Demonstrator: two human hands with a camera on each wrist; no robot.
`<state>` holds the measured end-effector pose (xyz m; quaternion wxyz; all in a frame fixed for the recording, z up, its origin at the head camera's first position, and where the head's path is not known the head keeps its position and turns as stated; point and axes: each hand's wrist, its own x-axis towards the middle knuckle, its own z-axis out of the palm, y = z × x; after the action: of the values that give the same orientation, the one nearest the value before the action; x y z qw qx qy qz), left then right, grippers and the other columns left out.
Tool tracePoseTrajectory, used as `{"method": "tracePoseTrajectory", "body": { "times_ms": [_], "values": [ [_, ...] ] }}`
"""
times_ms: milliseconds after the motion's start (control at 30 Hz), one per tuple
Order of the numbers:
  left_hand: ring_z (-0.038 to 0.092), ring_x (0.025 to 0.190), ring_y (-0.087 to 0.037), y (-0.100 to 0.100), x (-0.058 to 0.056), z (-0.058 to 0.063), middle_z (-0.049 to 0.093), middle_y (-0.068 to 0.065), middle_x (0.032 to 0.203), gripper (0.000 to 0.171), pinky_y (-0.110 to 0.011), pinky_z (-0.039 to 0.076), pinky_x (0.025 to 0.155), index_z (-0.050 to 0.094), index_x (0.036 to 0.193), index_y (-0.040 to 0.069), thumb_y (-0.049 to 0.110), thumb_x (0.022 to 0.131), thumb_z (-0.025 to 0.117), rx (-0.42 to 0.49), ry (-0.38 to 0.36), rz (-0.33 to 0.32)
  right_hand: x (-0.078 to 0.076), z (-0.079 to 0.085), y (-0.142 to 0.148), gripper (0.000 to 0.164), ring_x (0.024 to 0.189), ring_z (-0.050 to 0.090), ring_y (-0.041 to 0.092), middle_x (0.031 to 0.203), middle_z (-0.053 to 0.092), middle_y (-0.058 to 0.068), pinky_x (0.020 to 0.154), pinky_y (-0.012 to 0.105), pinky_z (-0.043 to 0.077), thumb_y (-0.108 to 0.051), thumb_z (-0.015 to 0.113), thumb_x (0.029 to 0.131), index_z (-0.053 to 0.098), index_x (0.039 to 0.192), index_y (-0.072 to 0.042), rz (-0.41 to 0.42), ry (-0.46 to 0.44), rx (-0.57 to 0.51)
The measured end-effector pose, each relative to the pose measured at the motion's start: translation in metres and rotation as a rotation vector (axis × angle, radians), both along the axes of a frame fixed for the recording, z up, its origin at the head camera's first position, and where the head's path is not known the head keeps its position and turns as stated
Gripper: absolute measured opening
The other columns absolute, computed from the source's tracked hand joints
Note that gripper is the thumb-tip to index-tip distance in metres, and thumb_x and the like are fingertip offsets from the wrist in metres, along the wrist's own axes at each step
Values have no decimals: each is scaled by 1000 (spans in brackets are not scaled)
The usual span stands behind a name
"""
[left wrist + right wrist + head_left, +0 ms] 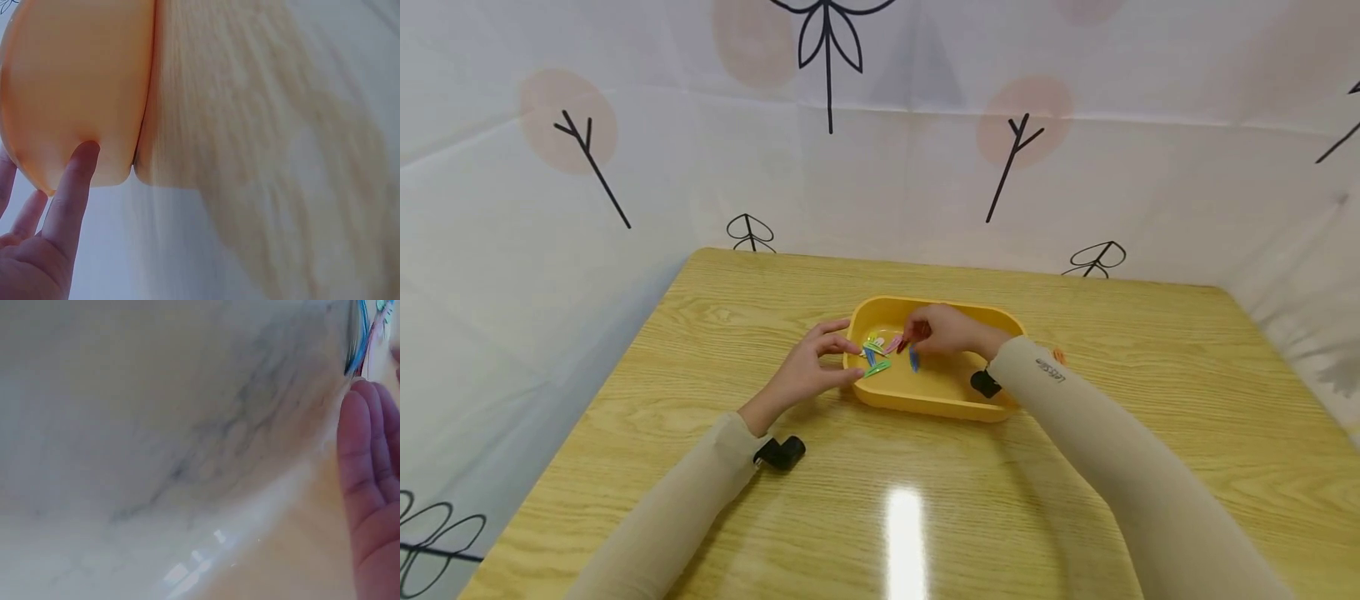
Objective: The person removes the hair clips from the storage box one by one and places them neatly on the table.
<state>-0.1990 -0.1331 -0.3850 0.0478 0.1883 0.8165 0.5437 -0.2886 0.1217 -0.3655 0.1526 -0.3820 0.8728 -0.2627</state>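
Observation:
A yellow tray stands on the wooden table, with several colourful snap hair clips lying mostly in its left end. Among them are a green clip, a pink clip and a blue clip. My left hand is at the tray's left end, its fingers spread; in the left wrist view one fingertip touches the outer wall. Inside the tray, my right hand points down and pinches a dark red hair clip. Its fingertips partly hide that clip.
Something small and orange lies on the table right of the tray, partly behind the right sleeve. Black wrist cameras sit on both cuffs, the left one over the wood. A patterned white cloth hangs behind the table.

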Motion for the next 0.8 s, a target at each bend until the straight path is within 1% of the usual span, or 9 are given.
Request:
{"method": "tracePoseTrajectory", "body": {
  "times_ms": [67,133,200,267,400,567,600,667,800],
  "values": [
    [50,111,-30,0,0,0,36,-3,142,33,-38,50,86,67,104,0,19,79,76,-5,1,2,2,2,0,20,71,51,18,79,58,3,66,31,45,-13,75,78,62,89,-3,-45,-13,49],
    [50,112,-30,0,0,0,36,-3,142,33,-38,50,87,67,104,0,20,79,76,-10,4,1,3,4,1,30,70,49,18,77,56,3,64,30,43,-22,80,75,60,89,-4,-81,-25,105],
    [50,112,-30,0,0,0,36,-3,143,33,-38,50,87,67,104,0,20,79,76,-12,6,1,4,5,2,36,71,49,19,79,55,4,65,30,43,-26,81,73,60,90,-4,-105,-32,150],
    [50,112,-30,0,0,0,36,-3,143,33,-38,50,87,67,104,0,19,79,76,-13,6,3,4,5,2,38,73,49,18,81,56,4,67,29,44,-28,81,73,60,93,-3,-114,-39,177],
    [50,112,-30,0,-1,0,36,-3,143,33,-39,50,87,67,104,0,19,79,76,-13,7,3,3,3,2,33,73,49,18,81,57,4,67,28,44,-20,79,75,64,96,-1,-85,-58,160],
    [50,112,-30,1,-1,0,35,-3,143,33,-38,50,87,67,103,-1,19,79,76,-13,4,0,3,3,3,28,73,52,16,83,60,6,69,27,47,-3,75,77,66,103,4,17,-131,77],
    [50,112,-30,1,-1,-1,35,-3,142,33,-38,50,86,67,103,-1,19,79,76,-11,4,0,3,3,2,29,73,52,16,83,61,6,69,27,48,-2,74,78,66,104,5,20,-149,64],
    [51,111,-30,1,-1,-1,36,-3,142,32,-38,50,86,67,103,-1,19,79,76,-10,6,0,3,4,2,29,72,53,15,83,62,6,67,26,48,-3,74,78,66,104,5,14,-158,53],
    [51,111,-30,1,-1,-1,35,-3,143,32,-38,50,86,67,103,-1,19,79,76,-10,6,-2,5,5,0,26,71,53,14,81,62,4,65,25,47,-8,74,79,66,102,4,-28,-124,82]
  ]
}}
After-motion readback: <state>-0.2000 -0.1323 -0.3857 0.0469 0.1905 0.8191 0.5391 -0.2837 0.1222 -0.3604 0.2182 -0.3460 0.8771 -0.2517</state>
